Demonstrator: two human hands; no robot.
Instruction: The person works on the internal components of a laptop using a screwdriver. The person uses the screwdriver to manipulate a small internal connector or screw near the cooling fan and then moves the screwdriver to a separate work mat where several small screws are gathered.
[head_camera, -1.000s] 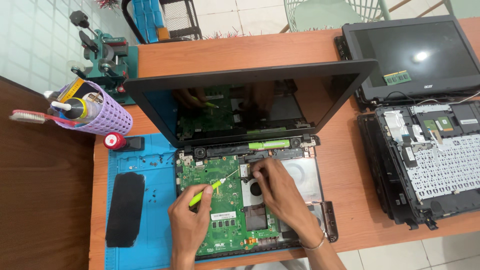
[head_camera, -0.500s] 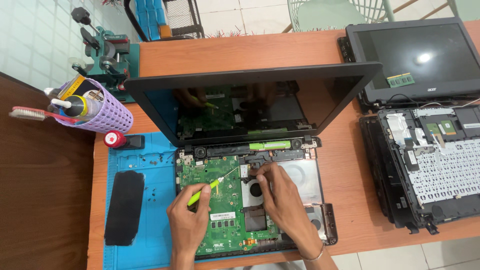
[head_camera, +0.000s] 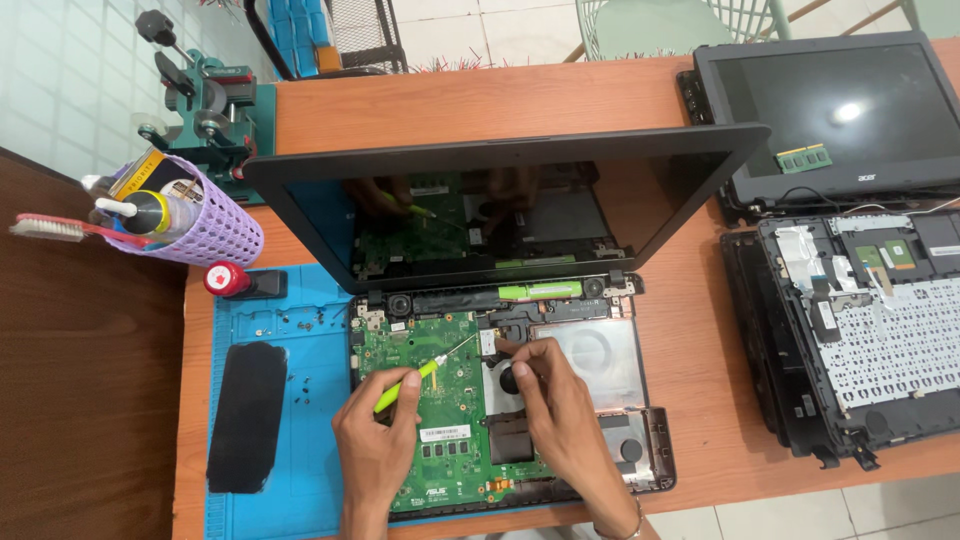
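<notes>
At lower centre of the frame the left hand (head_camera: 375, 440) is closed around a yellow-green screwdriver (head_camera: 410, 380), held low on the handle like a pen so the thin shaft slants up and right to a point on the green board (head_camera: 430, 400), near its upper right edge. The slant keeps the hand clear of the tip. The right hand (head_camera: 555, 400) rests just right of it, fingers curled down onto the black parts beside the board's edge, apparently steadying the spot; whether it pinches anything cannot be told. The tip lies between the two hands, close to the right fingertips. The board sits in an opened laptop (head_camera: 640, 470) whose screen stands up behind, mirroring both hands. The laptop rests partly on a blue mat (head_camera: 310, 400) at lower left, where small screws and a black pad (head_camera: 245, 415) lie within reach.
</notes>
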